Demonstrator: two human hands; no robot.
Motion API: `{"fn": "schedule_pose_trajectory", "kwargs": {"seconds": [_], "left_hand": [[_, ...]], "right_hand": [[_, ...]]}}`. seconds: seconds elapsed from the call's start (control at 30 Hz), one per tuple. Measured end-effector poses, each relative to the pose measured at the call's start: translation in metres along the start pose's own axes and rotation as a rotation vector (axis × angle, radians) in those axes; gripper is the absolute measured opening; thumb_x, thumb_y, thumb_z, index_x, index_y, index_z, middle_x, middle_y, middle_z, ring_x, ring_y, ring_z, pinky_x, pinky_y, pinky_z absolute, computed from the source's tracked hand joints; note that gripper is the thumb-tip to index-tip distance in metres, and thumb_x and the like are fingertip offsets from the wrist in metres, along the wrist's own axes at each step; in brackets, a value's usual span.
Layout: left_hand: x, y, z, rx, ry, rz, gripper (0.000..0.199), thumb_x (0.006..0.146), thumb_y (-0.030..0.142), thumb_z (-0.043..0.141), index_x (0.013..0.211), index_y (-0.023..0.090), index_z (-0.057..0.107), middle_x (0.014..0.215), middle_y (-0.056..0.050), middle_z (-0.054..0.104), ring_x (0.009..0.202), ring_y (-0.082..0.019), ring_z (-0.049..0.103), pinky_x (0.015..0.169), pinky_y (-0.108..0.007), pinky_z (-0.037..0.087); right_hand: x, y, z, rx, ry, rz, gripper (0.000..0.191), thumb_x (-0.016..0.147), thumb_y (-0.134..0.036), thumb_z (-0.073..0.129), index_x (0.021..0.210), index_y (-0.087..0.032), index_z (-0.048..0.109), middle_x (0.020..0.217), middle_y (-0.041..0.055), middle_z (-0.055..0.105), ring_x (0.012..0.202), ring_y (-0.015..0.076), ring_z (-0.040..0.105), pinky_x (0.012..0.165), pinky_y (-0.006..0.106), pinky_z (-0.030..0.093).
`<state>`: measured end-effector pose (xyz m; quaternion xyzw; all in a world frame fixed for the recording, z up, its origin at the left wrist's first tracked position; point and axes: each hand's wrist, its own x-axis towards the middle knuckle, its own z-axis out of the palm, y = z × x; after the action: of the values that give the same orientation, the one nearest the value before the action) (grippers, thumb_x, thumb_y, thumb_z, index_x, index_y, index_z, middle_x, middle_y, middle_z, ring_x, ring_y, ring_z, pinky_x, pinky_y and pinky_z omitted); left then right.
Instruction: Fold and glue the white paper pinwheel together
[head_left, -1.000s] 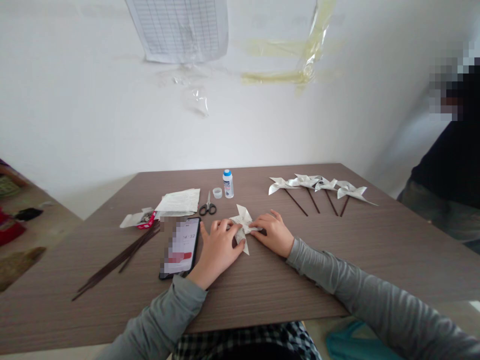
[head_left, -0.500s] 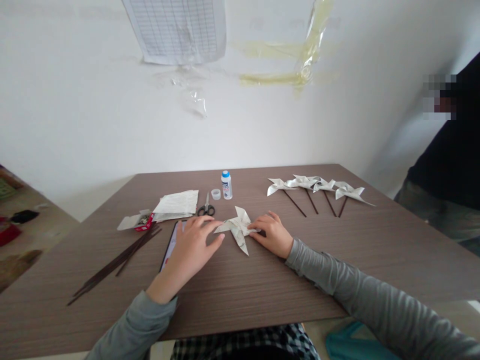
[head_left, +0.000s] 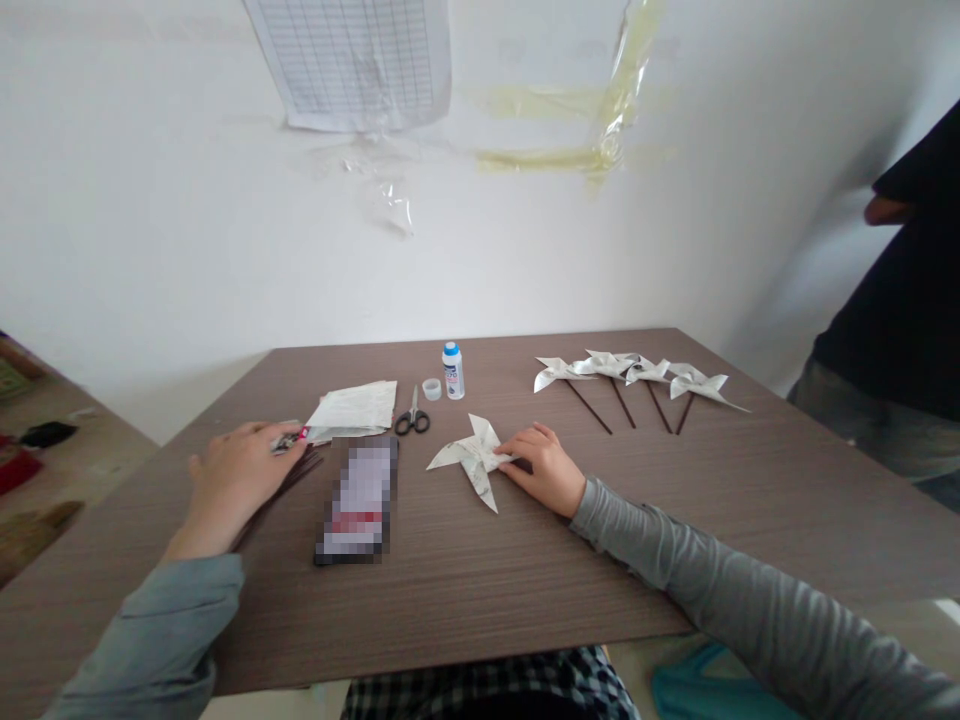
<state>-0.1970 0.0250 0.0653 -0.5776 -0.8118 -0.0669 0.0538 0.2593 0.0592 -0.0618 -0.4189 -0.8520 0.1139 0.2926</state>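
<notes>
My right hand (head_left: pixel 546 470) pinches one blade of a folded paper pinwheel (head_left: pixel 478 460), which lies on the table without a stick. Over at the left, my left hand (head_left: pixel 244 475) reaches to a small red-and-white box (head_left: pixel 288 440) holding small metallic pieces. Its thumb and fingers are apart at the box, which they mostly cover. Thin dark brown sticks (head_left: pixel 289 482) lie partly under that hand. A phone (head_left: pixel 357 505) rests between the hands, its screen blurred. Behind it are black-handled scissors (head_left: pixel 412 420) and a stack of folded paper sheets (head_left: pixel 354 409).
A white bottle with a blue cap (head_left: pixel 453 372) stands beside a small clear cap (head_left: pixel 431 389). Several finished pinwheels on sticks (head_left: pixel 615 365) lie at the back right of the brown table (head_left: pixel 525 570). Another person in dark clothes (head_left: pixel 900 280) stands at the right.
My left hand has left the pinwheel and moved left to the small box, uncovering the phone. My right hand has stayed in place on the pinwheel.
</notes>
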Motion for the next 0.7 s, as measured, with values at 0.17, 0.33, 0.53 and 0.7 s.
{"fn": "schedule_pose_trajectory", "kwargs": {"seconds": [0.17, 0.33, 0.53, 0.7], "left_hand": [[0.009, 0.002, -0.001, 0.023, -0.078, -0.062, 0.064, 0.128, 0.052, 0.047, 0.155, 0.020, 0.095, 0.187, -0.025, 0.075, 0.159, -0.051, 0.072, 0.137, -0.084, 0.055], [0.012, -0.009, 0.004, -0.116, -0.049, -0.054, 0.065, 0.105, 0.085, 0.066, 0.120, 0.032, 0.101, 0.155, -0.018, 0.092, 0.155, -0.061, 0.067, 0.135, -0.101, 0.043], [0.016, -0.022, 0.008, -0.188, -0.042, -0.033, 0.070, 0.099, 0.094, 0.058, 0.100, 0.036, 0.096, 0.132, -0.015, 0.093, 0.156, -0.064, 0.057, 0.127, -0.106, 0.042], [0.035, -0.024, 0.019, -0.091, -0.026, -0.059, 0.064, 0.106, 0.080, 0.062, 0.091, 0.027, 0.093, 0.130, -0.017, 0.090, 0.142, -0.054, 0.064, 0.126, -0.098, 0.048]], "right_hand": [[-0.001, 0.003, -0.001, 0.007, 0.041, -0.015, 0.016, 0.120, -0.027, 0.088, 0.134, -0.031, 0.096, 0.128, 0.0092, 0.097, 0.128, 0.0314, 0.089, 0.143, 0.068, 0.054], [-0.004, -0.001, 0.002, 0.011, 0.046, -0.020, 0.017, 0.122, -0.028, 0.086, 0.136, -0.031, 0.096, 0.129, 0.0093, 0.097, 0.127, 0.0315, 0.089, 0.143, 0.068, 0.054], [-0.007, -0.001, 0.005, -0.009, 0.043, -0.029, 0.018, 0.123, -0.029, 0.084, 0.135, -0.031, 0.097, 0.128, 0.0086, 0.098, 0.123, 0.0303, 0.091, 0.144, 0.066, 0.056], [-0.010, -0.002, 0.008, -0.016, 0.039, -0.026, 0.018, 0.123, -0.029, 0.083, 0.135, -0.031, 0.097, 0.127, 0.0092, 0.098, 0.122, 0.0301, 0.091, 0.144, 0.065, 0.055]]}}
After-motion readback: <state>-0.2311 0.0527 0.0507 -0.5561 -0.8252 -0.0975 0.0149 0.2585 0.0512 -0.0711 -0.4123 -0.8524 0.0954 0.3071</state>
